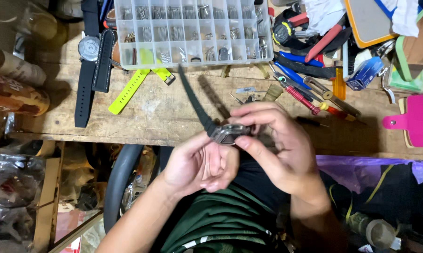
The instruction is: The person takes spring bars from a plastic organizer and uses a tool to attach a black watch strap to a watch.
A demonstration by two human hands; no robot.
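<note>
Above the worn wooden desk [164, 112], the left hand [200, 164] pinches the grey square-cased watch [229, 133] from seven o'clock while the right hand [279, 150] fingers [249, 115] pinch its case; probably best steadied, black strap [195, 100] trailing toward eleven o'clock.

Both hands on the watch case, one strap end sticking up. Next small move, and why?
Probably steady the watch case in the left hand while the right hand works its strapless side: the dark strap hangs from the far side only, and both hands pinch the case above the workbench.
</note>
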